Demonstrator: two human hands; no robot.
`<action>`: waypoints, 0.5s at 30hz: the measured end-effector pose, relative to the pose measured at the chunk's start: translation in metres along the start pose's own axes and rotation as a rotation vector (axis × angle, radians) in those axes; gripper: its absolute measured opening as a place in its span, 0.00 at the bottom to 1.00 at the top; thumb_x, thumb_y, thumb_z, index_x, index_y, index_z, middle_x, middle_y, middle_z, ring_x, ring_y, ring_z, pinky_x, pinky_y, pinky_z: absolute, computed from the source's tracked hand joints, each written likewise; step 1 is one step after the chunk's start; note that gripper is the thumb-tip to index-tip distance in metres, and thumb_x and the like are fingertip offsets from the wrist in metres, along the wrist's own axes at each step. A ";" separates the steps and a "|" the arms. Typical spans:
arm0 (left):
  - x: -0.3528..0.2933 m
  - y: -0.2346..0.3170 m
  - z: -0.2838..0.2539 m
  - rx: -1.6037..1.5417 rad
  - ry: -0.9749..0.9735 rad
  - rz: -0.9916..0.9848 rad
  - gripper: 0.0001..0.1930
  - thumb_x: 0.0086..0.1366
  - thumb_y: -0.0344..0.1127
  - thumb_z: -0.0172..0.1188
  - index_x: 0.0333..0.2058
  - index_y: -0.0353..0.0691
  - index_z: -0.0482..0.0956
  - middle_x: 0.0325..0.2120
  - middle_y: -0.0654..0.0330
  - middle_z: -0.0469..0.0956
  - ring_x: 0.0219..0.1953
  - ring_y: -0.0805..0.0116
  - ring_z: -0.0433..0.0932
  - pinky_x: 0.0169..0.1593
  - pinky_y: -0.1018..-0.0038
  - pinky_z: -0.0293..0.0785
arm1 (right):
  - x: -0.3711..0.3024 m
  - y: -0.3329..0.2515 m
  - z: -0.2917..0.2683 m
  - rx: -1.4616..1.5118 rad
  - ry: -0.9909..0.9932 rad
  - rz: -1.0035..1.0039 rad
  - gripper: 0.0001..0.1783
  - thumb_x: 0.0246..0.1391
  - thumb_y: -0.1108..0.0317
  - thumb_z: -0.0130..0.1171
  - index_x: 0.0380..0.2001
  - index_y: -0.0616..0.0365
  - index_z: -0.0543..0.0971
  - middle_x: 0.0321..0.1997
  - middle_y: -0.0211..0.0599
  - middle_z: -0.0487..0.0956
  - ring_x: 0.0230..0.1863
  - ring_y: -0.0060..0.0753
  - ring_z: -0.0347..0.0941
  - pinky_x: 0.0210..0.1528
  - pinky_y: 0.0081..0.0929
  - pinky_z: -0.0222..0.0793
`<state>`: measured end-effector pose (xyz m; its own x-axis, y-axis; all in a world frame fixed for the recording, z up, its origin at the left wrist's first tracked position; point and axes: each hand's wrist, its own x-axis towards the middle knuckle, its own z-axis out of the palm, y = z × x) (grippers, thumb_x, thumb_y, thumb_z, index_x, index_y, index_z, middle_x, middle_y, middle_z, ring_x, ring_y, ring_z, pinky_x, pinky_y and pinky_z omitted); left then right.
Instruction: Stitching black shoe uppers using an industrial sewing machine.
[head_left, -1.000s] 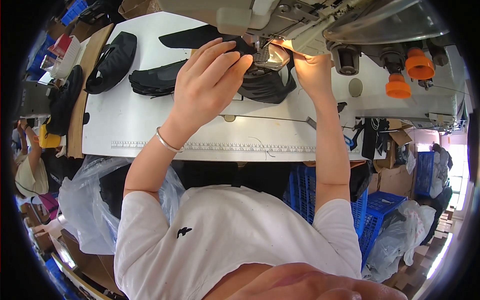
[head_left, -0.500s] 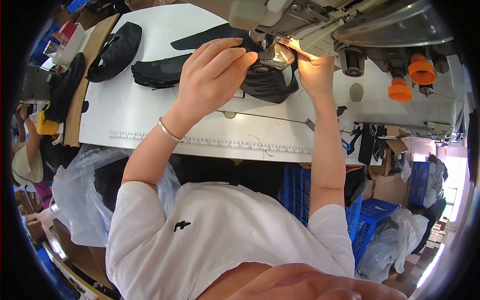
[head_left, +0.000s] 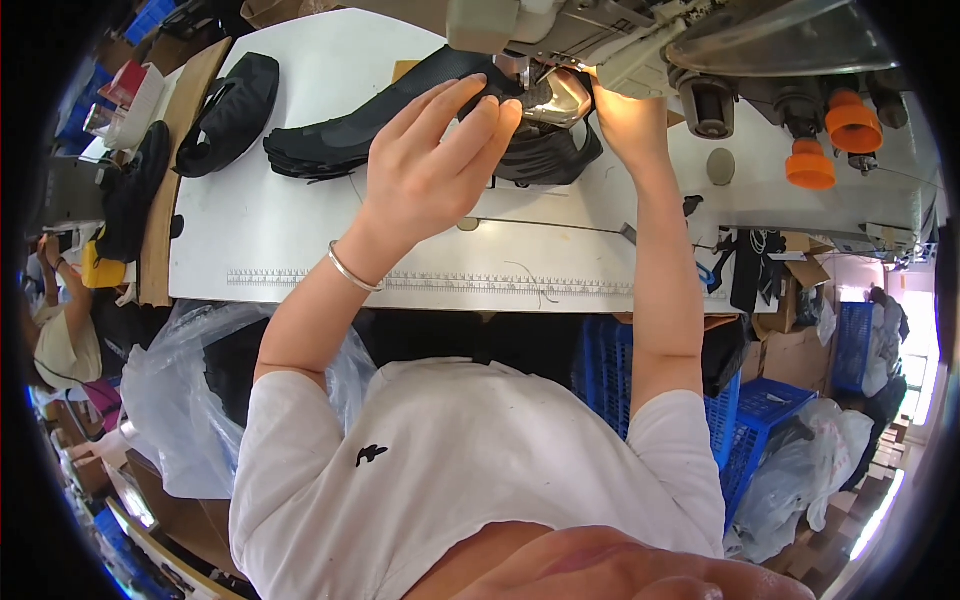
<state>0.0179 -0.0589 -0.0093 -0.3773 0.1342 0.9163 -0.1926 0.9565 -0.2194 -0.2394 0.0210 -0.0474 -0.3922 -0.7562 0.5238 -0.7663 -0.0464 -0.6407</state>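
Note:
A black shoe upper lies under the head of a sewing machine, lit by its lamp near the needle. My left hand is at the upper's left side, its fingers drawn together and its fingertips against the dark material by the needle. On the far side, my right hand reaches in to the upper's right edge; the machine hides most of its fingers. A long black piece runs from behind my left hand toward a stack of black shoe pieces on the white table.
Another black upper lies at the table's left, beside a wooden board. A printed ruler follows the front edge. Orange thread cones hang at the right. Blue crates and plastic bags stand below right. A person sits far left.
The long black piece has swung down and now overlaps the stack. The upper under the machine has shifted slightly away from me. My left fingers have straightened a little, and the whole view has shifted slightly.

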 end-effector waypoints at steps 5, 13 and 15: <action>0.000 -0.003 0.002 -0.023 0.027 -0.001 0.06 0.54 0.26 0.74 0.30 0.34 0.86 0.35 0.60 0.78 0.42 0.56 0.85 0.41 0.67 0.86 | -0.002 -0.008 -0.001 -0.101 0.069 -0.091 0.21 0.48 0.74 0.69 0.46 0.62 0.75 0.45 0.49 0.79 0.45 0.52 0.78 0.46 0.40 0.75; 0.007 -0.020 -0.017 -0.237 -0.140 -0.101 0.08 0.55 0.26 0.71 0.35 0.38 0.87 0.38 0.60 0.82 0.45 0.59 0.86 0.45 0.69 0.85 | -0.017 -0.065 -0.015 -0.038 0.050 -0.024 0.07 0.52 0.77 0.61 0.36 0.64 0.77 0.40 0.48 0.79 0.49 0.55 0.75 0.47 0.44 0.70; 0.011 -0.041 -0.034 -0.575 -0.269 -0.315 0.11 0.57 0.21 0.67 0.38 0.41 0.88 0.40 0.58 0.85 0.46 0.60 0.86 0.47 0.70 0.84 | -0.031 -0.077 -0.016 -0.119 0.049 -0.129 0.08 0.53 0.77 0.60 0.38 0.61 0.79 0.40 0.46 0.80 0.49 0.53 0.75 0.49 0.43 0.69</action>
<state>0.0523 -0.0879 0.0210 -0.6071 -0.1692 0.7764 0.1512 0.9346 0.3220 -0.1769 0.0584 -0.0054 -0.3089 -0.7160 0.6261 -0.8657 -0.0610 -0.4969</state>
